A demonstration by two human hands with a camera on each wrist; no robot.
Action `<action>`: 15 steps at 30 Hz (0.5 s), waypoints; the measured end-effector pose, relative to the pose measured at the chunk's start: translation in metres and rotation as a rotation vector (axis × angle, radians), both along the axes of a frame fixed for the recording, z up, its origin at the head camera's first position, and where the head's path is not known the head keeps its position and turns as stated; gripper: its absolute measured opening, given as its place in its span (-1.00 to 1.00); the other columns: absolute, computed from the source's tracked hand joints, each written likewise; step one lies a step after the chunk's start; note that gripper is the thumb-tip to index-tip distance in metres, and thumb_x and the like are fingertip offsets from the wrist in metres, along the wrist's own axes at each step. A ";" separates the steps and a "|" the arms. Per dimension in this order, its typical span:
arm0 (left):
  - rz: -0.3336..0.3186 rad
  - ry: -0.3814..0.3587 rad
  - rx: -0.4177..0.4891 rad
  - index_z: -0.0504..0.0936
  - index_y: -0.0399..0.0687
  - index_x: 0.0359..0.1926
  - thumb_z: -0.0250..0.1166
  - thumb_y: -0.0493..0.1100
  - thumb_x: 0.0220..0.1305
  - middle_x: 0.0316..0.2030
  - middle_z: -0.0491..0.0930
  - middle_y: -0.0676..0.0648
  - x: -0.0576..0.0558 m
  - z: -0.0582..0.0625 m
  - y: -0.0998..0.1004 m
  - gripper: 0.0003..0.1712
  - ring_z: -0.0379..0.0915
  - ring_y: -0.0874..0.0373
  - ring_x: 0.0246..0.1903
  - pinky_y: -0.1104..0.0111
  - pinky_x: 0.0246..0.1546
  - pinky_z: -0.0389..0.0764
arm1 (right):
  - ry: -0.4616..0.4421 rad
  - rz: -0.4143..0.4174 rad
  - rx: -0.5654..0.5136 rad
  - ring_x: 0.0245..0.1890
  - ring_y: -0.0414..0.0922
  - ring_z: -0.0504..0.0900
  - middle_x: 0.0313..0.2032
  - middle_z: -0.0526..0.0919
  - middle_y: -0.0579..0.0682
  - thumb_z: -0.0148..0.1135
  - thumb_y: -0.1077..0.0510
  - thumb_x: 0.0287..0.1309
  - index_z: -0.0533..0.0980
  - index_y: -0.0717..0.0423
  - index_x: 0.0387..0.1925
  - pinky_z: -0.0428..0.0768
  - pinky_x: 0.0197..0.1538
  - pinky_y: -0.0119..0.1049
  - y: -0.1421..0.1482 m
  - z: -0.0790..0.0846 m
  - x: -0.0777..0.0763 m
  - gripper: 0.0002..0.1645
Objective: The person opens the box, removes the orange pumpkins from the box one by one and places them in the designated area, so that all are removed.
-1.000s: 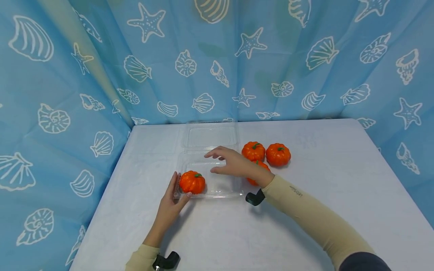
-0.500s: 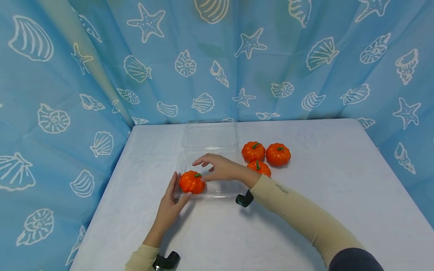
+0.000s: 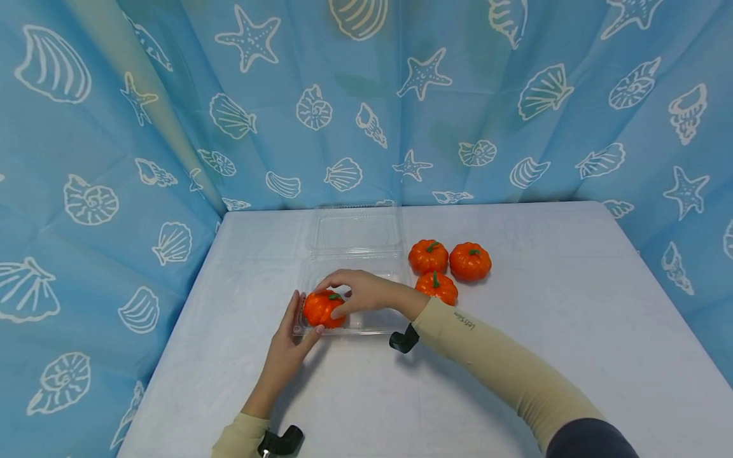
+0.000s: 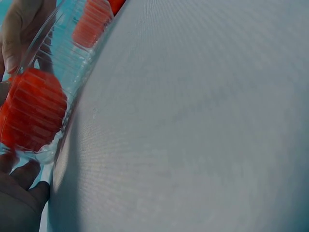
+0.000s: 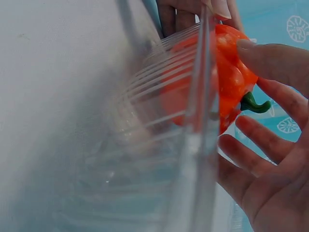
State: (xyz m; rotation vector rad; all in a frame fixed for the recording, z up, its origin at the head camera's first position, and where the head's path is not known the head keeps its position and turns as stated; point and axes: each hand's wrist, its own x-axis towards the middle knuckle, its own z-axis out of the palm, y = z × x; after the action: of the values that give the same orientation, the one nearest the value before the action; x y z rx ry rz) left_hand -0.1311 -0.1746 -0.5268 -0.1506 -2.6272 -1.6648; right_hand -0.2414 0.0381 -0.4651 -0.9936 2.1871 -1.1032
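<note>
An orange toy pumpkin with a green stem sits in the front left corner of a clear plastic clamshell box. My left hand grips that corner of the box, fingers along its left side and thumb at the front edge. From the right, my right hand reaches over the box and holds the pumpkin, fingertips at its far side and thumb on its near right. In the right wrist view the thumb presses the pumpkin's orange skin, and the other fingers spread around the curled stem.
The box's lid lies folded back toward the curtain. Right of the box stand three more toy pumpkins, one at the back, one farther right and one nearer. A white cloth covers the table.
My right hand has moved left and down from above the middle of the box onto the pumpkin in the corner. The left hand and the box have stayed in place.
</note>
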 end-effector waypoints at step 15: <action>0.008 -0.017 -0.018 -0.08 0.00 0.64 0.36 0.04 0.37 0.57 0.10 -0.05 0.000 0.001 0.000 0.05 0.06 -0.05 0.52 -0.13 0.42 0.16 | 0.061 0.009 0.030 0.21 -0.14 0.52 0.24 0.54 -0.14 0.47 0.20 0.18 0.49 -0.11 0.24 0.56 0.19 -0.36 0.004 -0.009 -0.001 -0.39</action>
State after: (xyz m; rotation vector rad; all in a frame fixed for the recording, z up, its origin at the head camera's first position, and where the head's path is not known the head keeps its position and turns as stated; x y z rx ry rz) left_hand -0.1309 -0.1746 -0.5258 -0.1262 -2.6517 -1.6483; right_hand -0.2424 0.0416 -0.4741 -1.0362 2.2388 -1.0459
